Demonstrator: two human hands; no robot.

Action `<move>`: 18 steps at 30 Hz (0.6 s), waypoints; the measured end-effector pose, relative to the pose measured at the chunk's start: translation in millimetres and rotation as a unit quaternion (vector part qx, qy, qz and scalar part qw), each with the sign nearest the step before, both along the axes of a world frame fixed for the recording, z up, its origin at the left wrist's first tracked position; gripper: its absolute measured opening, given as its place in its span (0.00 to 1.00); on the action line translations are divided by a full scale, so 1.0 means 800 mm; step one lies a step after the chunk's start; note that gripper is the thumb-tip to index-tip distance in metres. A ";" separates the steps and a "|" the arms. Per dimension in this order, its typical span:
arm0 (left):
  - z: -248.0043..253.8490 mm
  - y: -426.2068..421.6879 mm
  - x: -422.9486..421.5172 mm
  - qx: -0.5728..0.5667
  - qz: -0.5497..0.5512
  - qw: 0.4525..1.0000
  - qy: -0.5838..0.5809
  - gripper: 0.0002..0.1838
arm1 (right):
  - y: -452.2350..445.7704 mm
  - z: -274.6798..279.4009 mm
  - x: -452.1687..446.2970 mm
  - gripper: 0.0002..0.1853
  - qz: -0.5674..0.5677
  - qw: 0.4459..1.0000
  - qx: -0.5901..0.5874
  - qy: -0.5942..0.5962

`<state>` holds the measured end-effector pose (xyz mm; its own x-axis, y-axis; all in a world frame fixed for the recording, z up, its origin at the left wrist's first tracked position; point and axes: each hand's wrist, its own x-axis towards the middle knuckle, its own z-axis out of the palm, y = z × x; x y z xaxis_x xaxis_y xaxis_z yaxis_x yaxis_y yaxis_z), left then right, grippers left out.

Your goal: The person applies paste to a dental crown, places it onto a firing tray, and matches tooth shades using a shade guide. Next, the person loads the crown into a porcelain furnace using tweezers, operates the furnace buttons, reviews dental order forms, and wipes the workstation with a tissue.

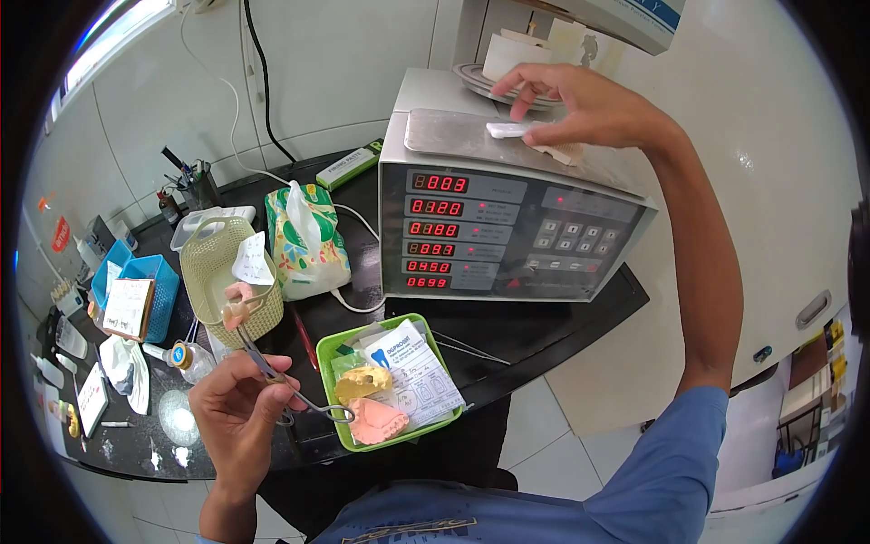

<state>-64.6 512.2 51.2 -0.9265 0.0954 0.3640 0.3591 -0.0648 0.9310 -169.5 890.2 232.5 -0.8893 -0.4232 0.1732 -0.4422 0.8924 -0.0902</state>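
My left hand (243, 403) is closed on metal forceps (267, 367), whose tips hold a small pinkish dental piece (237, 306) over the rim of a beige basket (204, 258). Up on the metal top of a furnace unit (489, 231), my right hand (580, 104) has its fingers apart and curved. Beneath its thumb lie a small white block (507, 131) and a pale, flat piece (562, 152); whether the fingers touch them I cannot tell. Red digits show on the unit's front.
A green tray (399, 433) with pink and yellow dental casts and papers sits near the front edge. Behind it are a tissue pack (306, 249) and a green box (349, 165). Blue baskets (154, 290) and a glass jar (192, 359) stand left. Tweezers (471, 348) lie right of the tray.
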 end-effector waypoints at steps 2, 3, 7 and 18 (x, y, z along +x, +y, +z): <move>-0.002 -0.002 0.002 -0.001 0.013 1.000 0.008 0.13 | -0.004 0.001 -0.008 0.29 0.002 1.000 -0.015 -0.005; -0.002 -0.006 0.005 -0.004 0.015 1.000 0.002 0.13 | -0.007 -0.001 -0.010 0.29 0.005 1.000 -0.027 -0.008; -0.006 -0.021 0.008 0.006 -0.012 1.000 -0.022 0.06 | -0.021 0.000 -0.002 0.30 -0.017 0.999 0.010 0.032; -0.011 -0.033 0.024 0.053 0.009 0.996 -0.066 0.08 | -0.026 -0.006 -0.024 0.27 0.048 0.993 0.009 0.109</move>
<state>-45.5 485.7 42.2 -0.9681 0.0462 0.2462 0.2361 -0.1600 0.9585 -188.9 869.3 227.3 -0.7871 -0.5086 0.3489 -0.5319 0.8461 0.0333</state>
